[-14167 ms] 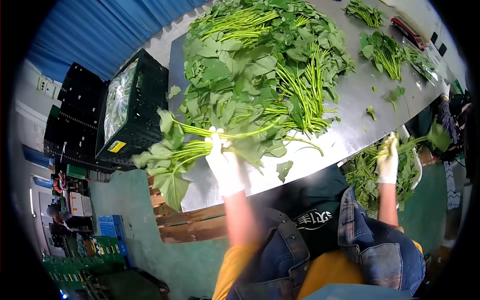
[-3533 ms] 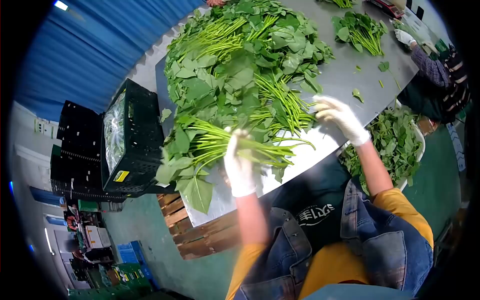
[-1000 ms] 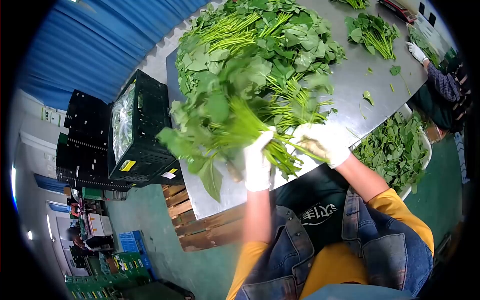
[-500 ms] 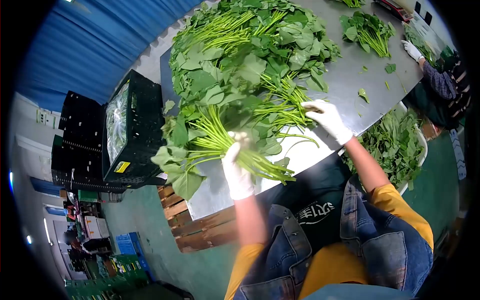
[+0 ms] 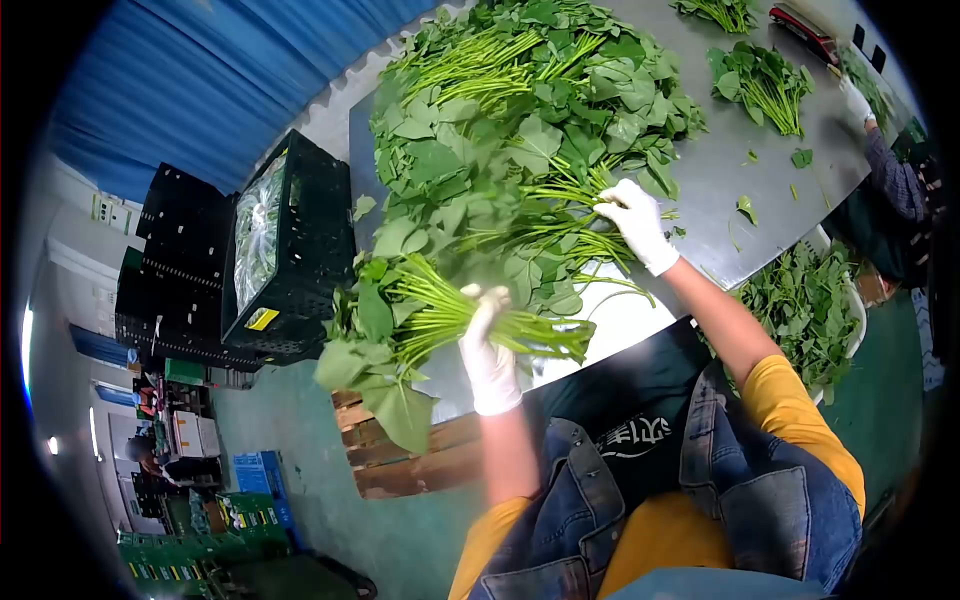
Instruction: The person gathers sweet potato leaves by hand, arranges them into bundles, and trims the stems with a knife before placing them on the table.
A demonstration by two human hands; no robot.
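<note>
My left hand [image 5: 490, 352], in a white glove, is closed round a bunch of long-stemmed leafy greens [image 5: 440, 305] held above the near edge of the metal table [image 5: 725, 200]. The leaves point left and the cut stem ends stick out to the right. My right hand [image 5: 640, 225], also gloved, has its fingers bent onto the stems of more greens [image 5: 575, 215] lying at the pile's near side; thumb and fingertips pinch some of them. Behind both hands rises the large leafy pile [image 5: 530, 95]. Parts near the left hand are blurred.
Tied-looking bunches [image 5: 762, 88] lie farther right on the table, near a red device [image 5: 803, 32]. Another person's gloved hand [image 5: 856, 103] is at the far right. Greens fill a white tub [image 5: 858, 310] below. Dark crates [image 5: 310, 225], one holding bagged produce, stand left.
The left hand's bunch has shifted slightly and turned flatter. My right hand has moved a little up along the stems. The view has shifted, moving the scene rightward.
</note>
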